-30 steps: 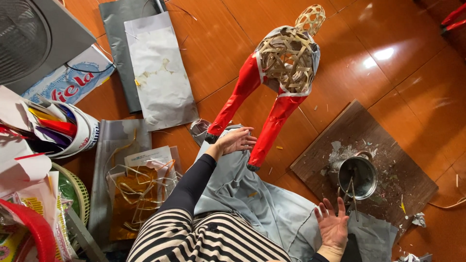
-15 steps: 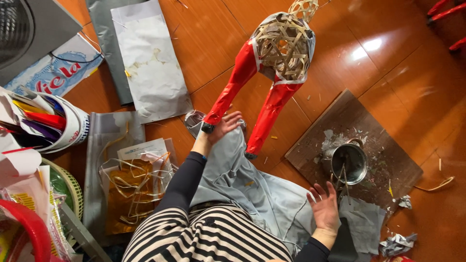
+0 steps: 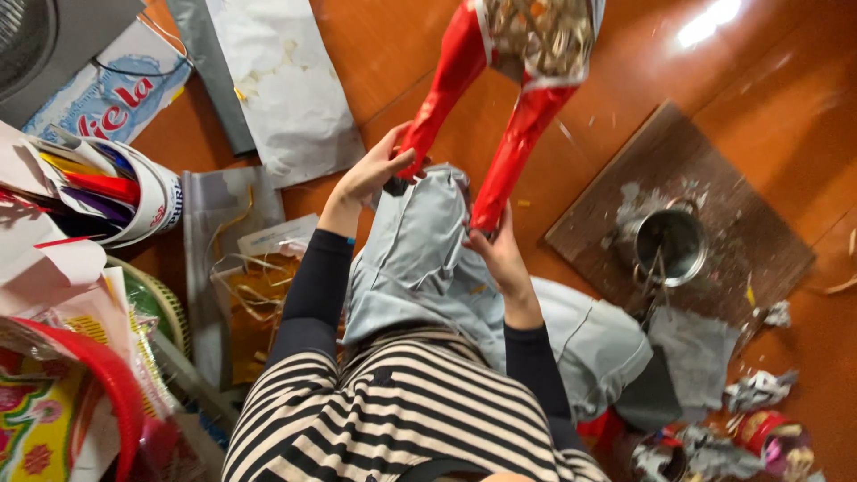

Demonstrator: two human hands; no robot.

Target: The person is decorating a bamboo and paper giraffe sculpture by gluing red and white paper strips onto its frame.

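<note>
Orange-brown wooden floor (image 3: 357, 54) is carrying the clutter: a board with a metal pot (image 3: 669, 243) at right, a cup of pens (image 3: 134, 192) at left, and a red-legged figure (image 3: 527, 54) standing just ahead of the person's knees. Left hand (image 3: 373, 174) is closing on the foot end of one red leg, right hand (image 3: 500, 254) is gripping the other foot and the pale blue cloth (image 3: 420, 259) bunched beneath. Figure's long axis is running away from the person, feet toward them, body out of frame; uneven pulling could likely tip it or tear its covering.
</note>
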